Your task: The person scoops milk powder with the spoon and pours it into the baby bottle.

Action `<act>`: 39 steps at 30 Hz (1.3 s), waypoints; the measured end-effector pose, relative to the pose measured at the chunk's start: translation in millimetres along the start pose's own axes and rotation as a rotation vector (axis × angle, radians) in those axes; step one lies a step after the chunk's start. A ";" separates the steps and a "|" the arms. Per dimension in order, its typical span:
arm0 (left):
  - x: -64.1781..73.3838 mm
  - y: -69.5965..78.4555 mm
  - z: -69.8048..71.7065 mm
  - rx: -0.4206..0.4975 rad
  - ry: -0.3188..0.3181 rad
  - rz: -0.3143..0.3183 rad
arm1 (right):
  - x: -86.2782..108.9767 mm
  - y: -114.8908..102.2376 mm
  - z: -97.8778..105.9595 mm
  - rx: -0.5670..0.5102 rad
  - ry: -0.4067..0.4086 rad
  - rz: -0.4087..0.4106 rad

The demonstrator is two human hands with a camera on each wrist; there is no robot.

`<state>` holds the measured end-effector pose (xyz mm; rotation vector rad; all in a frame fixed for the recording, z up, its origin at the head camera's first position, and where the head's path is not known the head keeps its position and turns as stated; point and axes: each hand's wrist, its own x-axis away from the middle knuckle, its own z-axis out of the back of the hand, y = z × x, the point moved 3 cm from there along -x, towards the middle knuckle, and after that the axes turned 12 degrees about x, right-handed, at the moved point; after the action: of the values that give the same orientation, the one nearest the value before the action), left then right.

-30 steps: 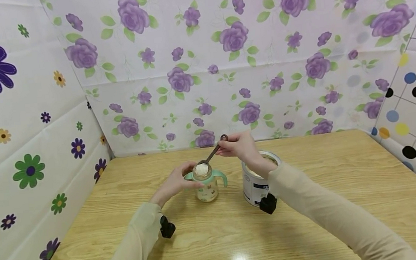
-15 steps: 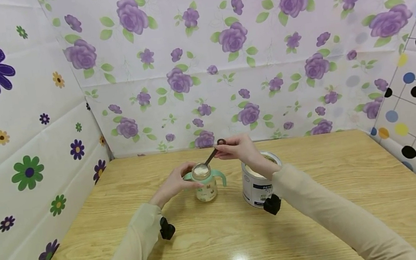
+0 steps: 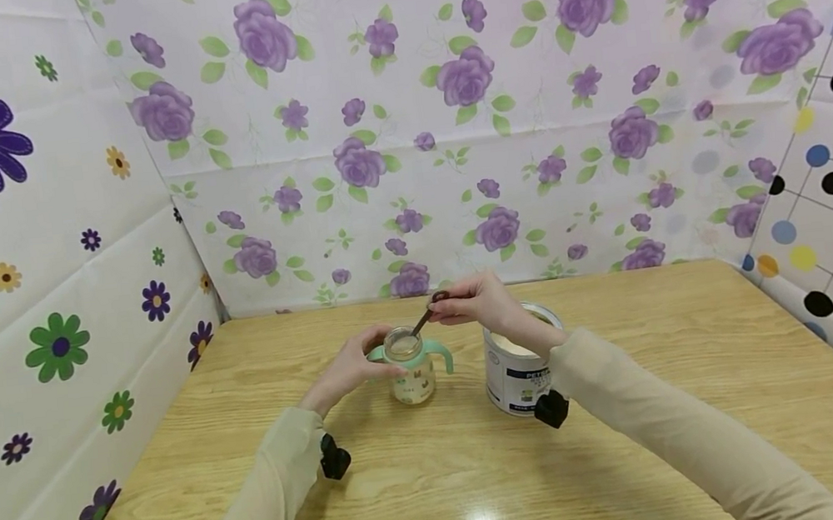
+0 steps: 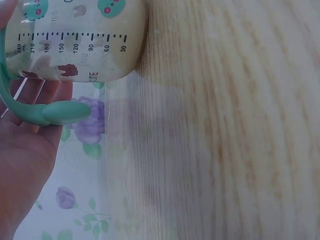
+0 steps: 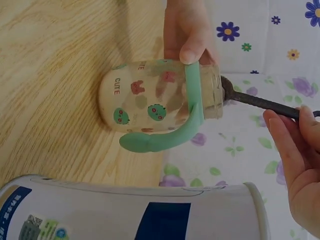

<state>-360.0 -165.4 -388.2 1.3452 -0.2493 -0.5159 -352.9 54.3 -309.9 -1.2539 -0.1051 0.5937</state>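
Head view: right hand (image 3: 486,303) finger-pinches a dark spoon (image 3: 422,321) whose white mound has gone, apparently tipped into the green-handled baby bottle (image 3: 413,384) upright on the tabletop (image 3: 423,485), left hand's (image 3: 354,361) fingers gripping it.

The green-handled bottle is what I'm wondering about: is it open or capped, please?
Open: the bottle has an uncovered mouth, and the spoon is right at its rim.

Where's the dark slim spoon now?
Head view: the spoon slants from the right hand to the mouth of the clear green-handled bottle, left of the white cylindrical tin.
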 end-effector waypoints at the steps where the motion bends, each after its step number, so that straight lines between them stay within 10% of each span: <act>1: -1.6 -3.6 1.1 -0.003 0.006 0.004 | 0.3 -0.2 -0.1 0.011 -0.007 0.011; 39: 8.0 21.3 -5.9 0.017 -0.020 0.017 | 4.2 0.3 4.7 0.053 -0.113 0.152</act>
<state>-345.9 -161.4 -369.9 1.3536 -0.2819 -0.5137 -351.4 60.4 -309.7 -1.1837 -0.0881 0.7948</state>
